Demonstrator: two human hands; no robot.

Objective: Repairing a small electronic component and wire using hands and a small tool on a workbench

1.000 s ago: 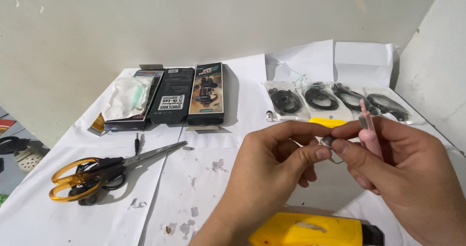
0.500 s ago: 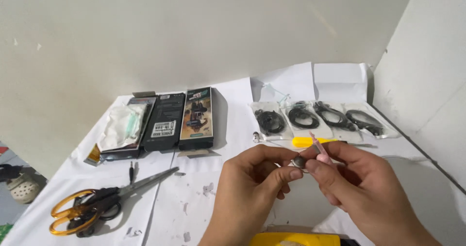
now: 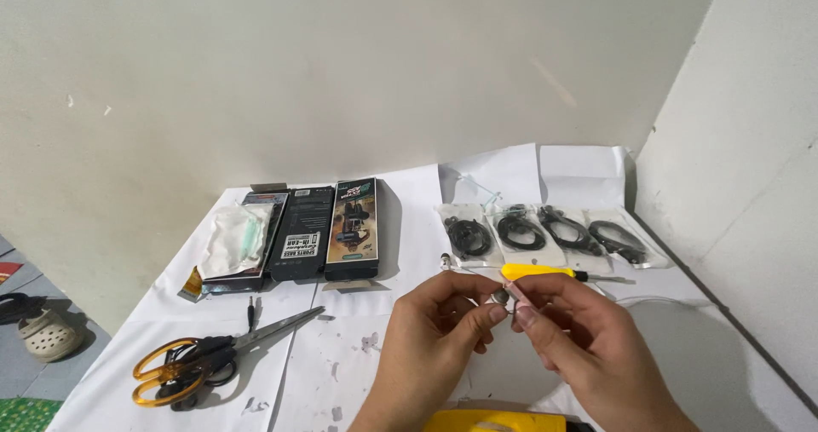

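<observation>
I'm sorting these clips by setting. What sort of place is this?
Probably a makeshift home workbench for small earphone repair: a paper-covered table in a bare wall corner, coiled black cables in clear bags, a yellow-handled screwdriver and scissors. Both hands, left hand and right hand, pinch a tiny metal part.

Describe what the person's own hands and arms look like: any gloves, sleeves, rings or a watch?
Both hands are bare: the left hand and the right hand wear no gloves, and no rings show on the visible fingers. The wrists and what shows of the forearms are uncovered too, with no sleeves, watch or bracelet in view. Fingernails are short and unpainted.
</observation>
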